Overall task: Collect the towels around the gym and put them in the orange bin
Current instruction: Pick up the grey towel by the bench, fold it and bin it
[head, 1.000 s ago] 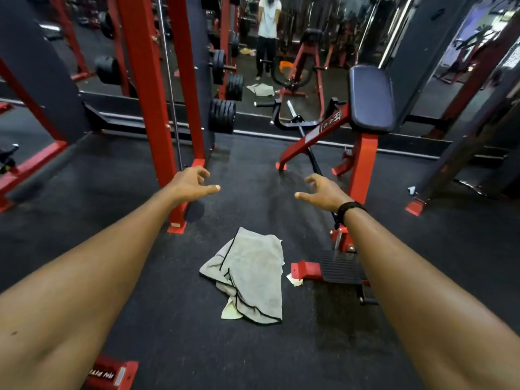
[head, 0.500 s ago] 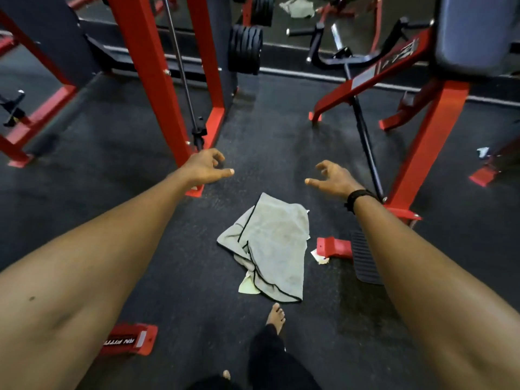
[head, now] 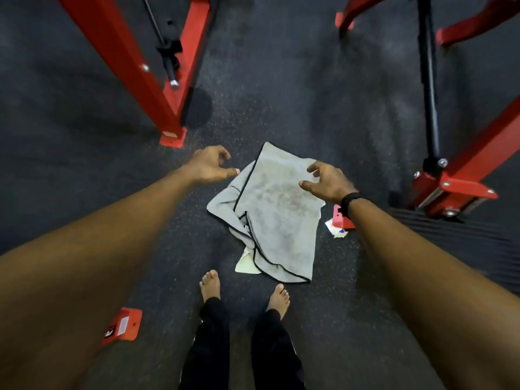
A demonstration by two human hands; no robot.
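Both hands have come down and closer since 0.5 s ago, and 2 bare feet now stand just short of the cloth. Left hand hangs with fingers loosely curled, holding nothing, beside the upper left edge of the grey towel. Right hand hovers over the towel's upper right part, fingers bent and spread, nothing pinched yet. Between and below them the towel lies crumpled on the dark floor, black-trimmed, a pale scrap under its near edge. It looks soft, light and limp, so I judge a bunched grab mid-cloth will lift it whole
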